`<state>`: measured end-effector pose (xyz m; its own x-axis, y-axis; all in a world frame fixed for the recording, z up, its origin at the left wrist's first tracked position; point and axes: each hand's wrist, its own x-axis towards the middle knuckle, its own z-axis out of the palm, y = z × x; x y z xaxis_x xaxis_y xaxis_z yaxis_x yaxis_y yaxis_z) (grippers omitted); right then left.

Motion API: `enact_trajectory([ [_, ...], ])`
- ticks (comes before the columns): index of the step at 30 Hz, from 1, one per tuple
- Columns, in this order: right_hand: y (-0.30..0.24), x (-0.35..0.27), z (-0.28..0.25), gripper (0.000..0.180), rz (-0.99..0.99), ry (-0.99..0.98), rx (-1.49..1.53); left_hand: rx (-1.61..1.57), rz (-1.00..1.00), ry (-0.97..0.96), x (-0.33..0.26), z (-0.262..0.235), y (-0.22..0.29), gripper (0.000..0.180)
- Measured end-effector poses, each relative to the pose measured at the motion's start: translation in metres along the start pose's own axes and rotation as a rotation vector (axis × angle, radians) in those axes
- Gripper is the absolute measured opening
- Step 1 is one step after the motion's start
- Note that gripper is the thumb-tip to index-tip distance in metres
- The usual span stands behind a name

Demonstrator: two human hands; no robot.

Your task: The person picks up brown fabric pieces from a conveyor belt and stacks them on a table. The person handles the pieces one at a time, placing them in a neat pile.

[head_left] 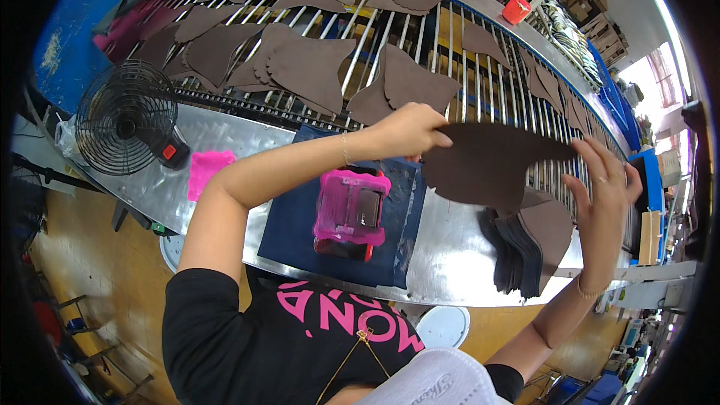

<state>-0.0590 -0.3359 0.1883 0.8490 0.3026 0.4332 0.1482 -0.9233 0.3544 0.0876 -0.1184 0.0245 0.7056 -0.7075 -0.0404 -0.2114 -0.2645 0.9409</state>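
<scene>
My left hand [409,131] pinches the left edge of a large brown leather cut piece [487,165] and holds it in the air above the metal bench [442,255]. My right hand [604,195] is at the piece's right tip with its fingers spread, and I cannot tell whether they grip it. Below the lifted piece lies a stack of similar dark leather pieces [525,244] on the bench's right part. Beyond the hands runs a conveyor of metal rods [480,67] carrying several brown leather pieces [311,67].
A pink-covered device [349,214] sits on a dark blue mat [292,232] at bench centre. At the left stand a black wire fan [127,116] and a pink cloth [206,169]. A red container [516,9] is behind the conveyor. Wooden floor lies below.
</scene>
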Motion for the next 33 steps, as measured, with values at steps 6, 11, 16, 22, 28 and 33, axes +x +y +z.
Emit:
enact_trajectory([
  [6, -0.002, -0.046, -0.011, 0.033, 0.151, -0.025, 0.172, -0.620, -0.141, 0.378, 0.045, -0.039, -0.107, 0.059],
  [11, 0.011, -0.099, 0.032, 0.031, 0.339, -0.243, 0.186, -0.812, -0.236, 0.632, 0.099, -0.086, -0.179, 0.046],
  [16, 0.016, -0.139, 0.029, 0.030, 0.566, -0.341, 0.255, -0.892, -0.299, 0.802, 0.136, -0.119, -0.233, 0.027],
  [22, 0.016, -0.166, 0.022, 0.027, 0.699, -0.342, 0.209, -0.981, -0.218, 0.855, 0.149, -0.144, -0.262, 0.025],
  [28, 0.030, -0.185, 0.027, 0.027, 0.825, -0.309, 0.262, -0.939, -0.314, 0.875, 0.127, -0.138, -0.229, 0.040],
  [33, 0.109, -0.250, 0.108, 0.036, 0.983, -0.272, 0.201, -0.716, -0.197, 0.468, 0.046, -0.116, -0.152, 0.037],
])
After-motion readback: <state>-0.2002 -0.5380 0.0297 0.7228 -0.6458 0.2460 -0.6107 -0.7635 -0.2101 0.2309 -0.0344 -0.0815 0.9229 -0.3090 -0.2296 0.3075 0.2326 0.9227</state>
